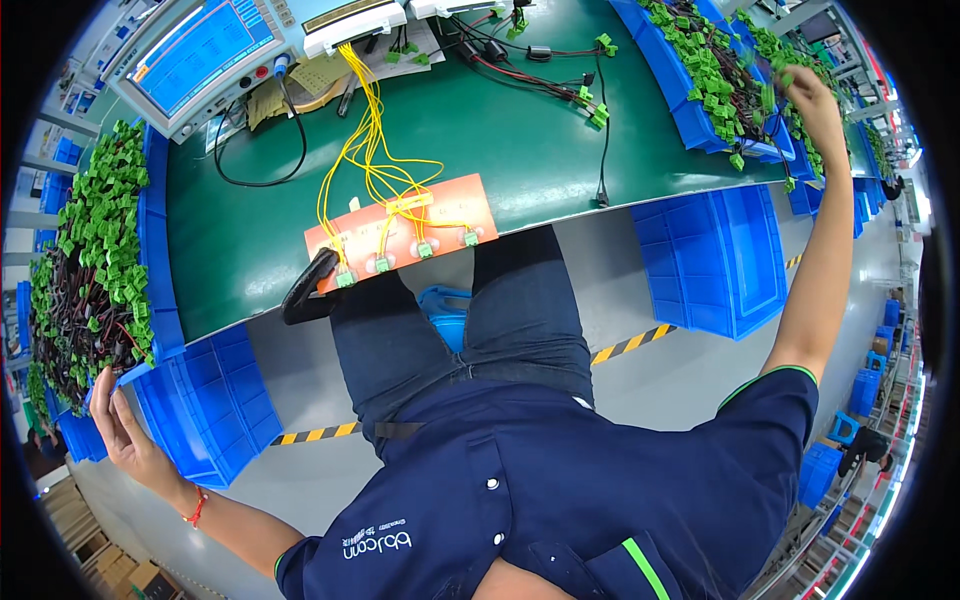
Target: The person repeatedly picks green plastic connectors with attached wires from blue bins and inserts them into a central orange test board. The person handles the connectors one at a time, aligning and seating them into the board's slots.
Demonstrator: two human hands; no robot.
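My left hand point(125, 425) is at the lower left with its fingers apart, holding nothing, beside the near corner of a blue bin point(155, 240) heaped with black wire harnesses with green connectors point(90, 260). My right hand point(815, 100) reaches far up to the right over another blue bin point(690, 110) of the same harnesses. Its fingers are closed around a green connector point(786, 78). An orange fixture board point(400, 230) with green plugs and yellow wires point(370, 140) lies at the bench's front edge, between the two hands.
A green bench mat point(520, 150) carries a tester with a blue screen point(200, 45), a white box point(355, 22) and black cables with green plugs point(545, 75). Blue crates point(715, 260) point(205, 400) stand under the bench. A black handle point(305, 290) hangs by my knees.
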